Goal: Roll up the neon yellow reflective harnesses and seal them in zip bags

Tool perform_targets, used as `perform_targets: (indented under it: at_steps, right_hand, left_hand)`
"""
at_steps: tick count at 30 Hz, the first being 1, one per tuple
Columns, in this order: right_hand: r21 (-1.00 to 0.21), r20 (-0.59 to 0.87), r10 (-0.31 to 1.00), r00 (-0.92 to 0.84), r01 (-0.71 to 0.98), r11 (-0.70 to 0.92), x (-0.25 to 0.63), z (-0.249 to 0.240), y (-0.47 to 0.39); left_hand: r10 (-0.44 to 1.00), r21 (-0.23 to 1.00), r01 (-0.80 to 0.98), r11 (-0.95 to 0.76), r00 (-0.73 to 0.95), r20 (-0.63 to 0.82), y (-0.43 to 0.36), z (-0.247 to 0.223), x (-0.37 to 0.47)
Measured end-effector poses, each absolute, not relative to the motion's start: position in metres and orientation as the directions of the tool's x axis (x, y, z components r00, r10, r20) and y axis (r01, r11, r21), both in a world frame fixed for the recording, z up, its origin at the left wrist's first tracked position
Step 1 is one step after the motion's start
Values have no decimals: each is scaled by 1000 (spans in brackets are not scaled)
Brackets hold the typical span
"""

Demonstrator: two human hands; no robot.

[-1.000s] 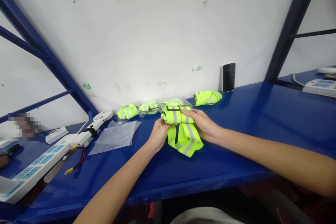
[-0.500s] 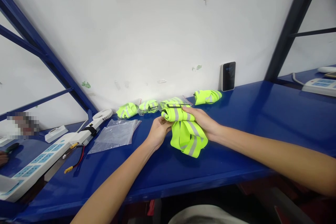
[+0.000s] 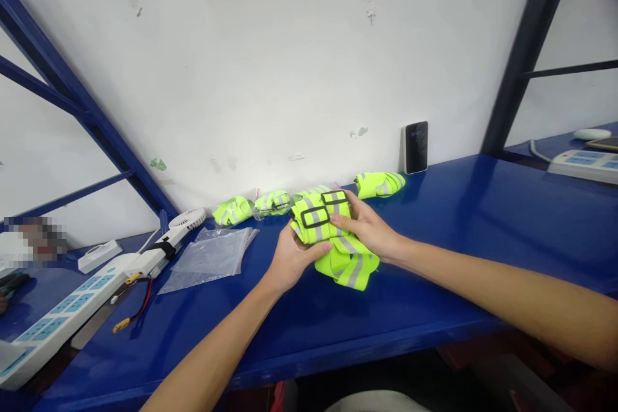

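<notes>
A neon-yellow reflective strap with grey stripes is folded into a bundle between my two hands. Two black rectangular buckles lie on its upper face. My left hand grips the bundle's lower left side, thumb on the front, other fingers hidden behind. From the right, my right hand grips it with the thumb near the buckles. A loose part of the strap hangs below onto the table. Behind, along the wall, lie more yellow strap bundles, one at the left, one in clear plastic and one at the right.
Clear plastic bags lie left of my hands on the blue table. Further left are a white fan, a power strip and a red-black cable with yellow connectors. A black-faced device leans on the wall.
The bundle has turned so both black buckles face me. My left thumb has come round to the front, and my right thumb has shifted towards the buckles. The view has shifted slightly.
</notes>
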State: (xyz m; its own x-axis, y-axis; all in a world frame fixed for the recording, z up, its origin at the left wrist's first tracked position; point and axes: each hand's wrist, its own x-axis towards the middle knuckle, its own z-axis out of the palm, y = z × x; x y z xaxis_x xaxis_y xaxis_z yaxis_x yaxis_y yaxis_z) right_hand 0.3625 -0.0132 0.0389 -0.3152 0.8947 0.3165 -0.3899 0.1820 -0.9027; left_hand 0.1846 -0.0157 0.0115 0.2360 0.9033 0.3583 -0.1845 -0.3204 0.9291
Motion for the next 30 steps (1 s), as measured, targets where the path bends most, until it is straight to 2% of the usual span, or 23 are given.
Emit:
perform_targets:
  at_steps: [4,11,15,18,21,24,27,30]
  right_hand:
    - [-905,393,861,-322,-302,300,364,35,-10]
    - [-970,136,917,-374,-239,47,368,27,-12]
    - [-982,169,911,-376,-148,121,366,26,-16]
    - [-979,199,901,-385,-115,167,364,27,-18]
    - [-988,154,920,-361,-70,138,365,28,-19]
    - [-991,127,909,-398,-3,136,367,27,-18]
    - [-974,109,882,-458,130,188,369,26,-17]
    - [-938,67,866,-496,266,225,371,26,-14]
  left_hand:
    - [913,916,-224,-332,168,372,-14,16,180]
    - [939,915,-281,-291,99,329,-10,29,176]
    - [923,918,-255,-304,162,350,-11,34,168]
    - [905,918,-192,-345,190,380,-10,33,164]
    - [902,927,-121,-355,218,374,-9,30,160]
    - [894,936,49,-349,315,317,-10,32,155]
    - [846,854,274,-442,445,295,-15,37,154]
    - [784,724,395,-566,530,323,-19,39,158]
